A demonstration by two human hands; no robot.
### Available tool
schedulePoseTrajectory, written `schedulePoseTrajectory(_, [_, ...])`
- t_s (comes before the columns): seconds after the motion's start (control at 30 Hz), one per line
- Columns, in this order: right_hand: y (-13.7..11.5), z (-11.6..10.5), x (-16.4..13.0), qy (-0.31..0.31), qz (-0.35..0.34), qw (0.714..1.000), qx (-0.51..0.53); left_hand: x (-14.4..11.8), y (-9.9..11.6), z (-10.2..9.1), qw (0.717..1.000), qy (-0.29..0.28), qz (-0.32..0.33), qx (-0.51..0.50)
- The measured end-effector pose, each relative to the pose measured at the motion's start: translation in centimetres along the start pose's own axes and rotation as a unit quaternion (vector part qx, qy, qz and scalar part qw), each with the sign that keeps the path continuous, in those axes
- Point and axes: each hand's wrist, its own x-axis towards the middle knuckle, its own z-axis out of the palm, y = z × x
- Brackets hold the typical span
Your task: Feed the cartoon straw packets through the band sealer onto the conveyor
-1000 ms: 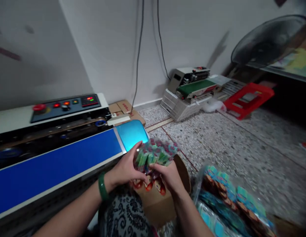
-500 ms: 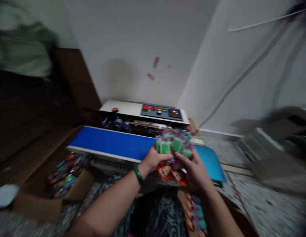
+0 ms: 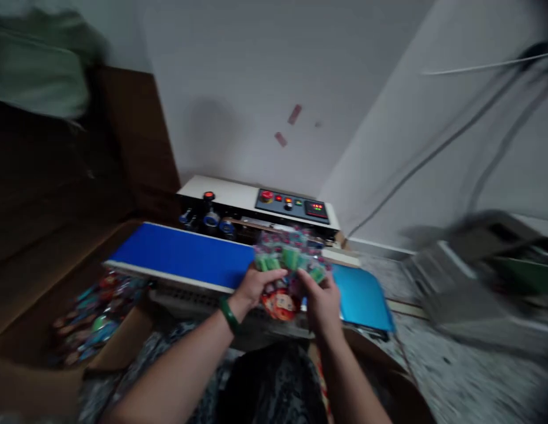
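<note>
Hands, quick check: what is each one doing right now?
Left hand: closed on the left side of the bundle of packets.
Right hand: closed on the same bundle's right side, in front of the blue belt.

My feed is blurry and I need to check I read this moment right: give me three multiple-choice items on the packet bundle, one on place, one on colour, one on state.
1. Where is the packet bundle?
A. over the near edge of the blue belt
B. inside the box at left
C. on the floor at right

2. What colour is the bracelet on the left wrist?
A. red
B. green
C. white

3. How is the bundle held?
A. by the left hand alone
B. lying free on the belt
C. between both hands

Answers:
1 A: it sits in front of the blue belt, by the sealing machine.
2 B: the bracelet shows green.
3 C: the left hand and right hand both grip it.
</note>
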Motion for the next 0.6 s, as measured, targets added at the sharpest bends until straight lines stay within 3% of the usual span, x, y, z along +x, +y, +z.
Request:
schedulePoseTrajectory(0.13, [0.4,-1.3,0.9,0.02,-0.009,0.998,0.066,0.9,-0.1,-1.4,1.0,-0.002,0.0,-0.005])
schedulePoseTrajectory(0.3, [1.2,-6.0,4.5,0.097,0.053,0.993,0.029,1.1,0.8,-2.6,0.998,0.052,-0.003,0.04])
schedulePoseTrajectory(0.43, [2.7,-9.2,7.7,0.069,0.105,0.992,0.005,1.0,1.6,-3.1,0.996,0.075,-0.005,0.048])
schedulePoseTrajectory(0.6, [3.1,-9.9,9.7,0.059,0.105,0.992,-0.024,0.9,1.8,-3.4,0.995,0.085,-0.003,0.051])
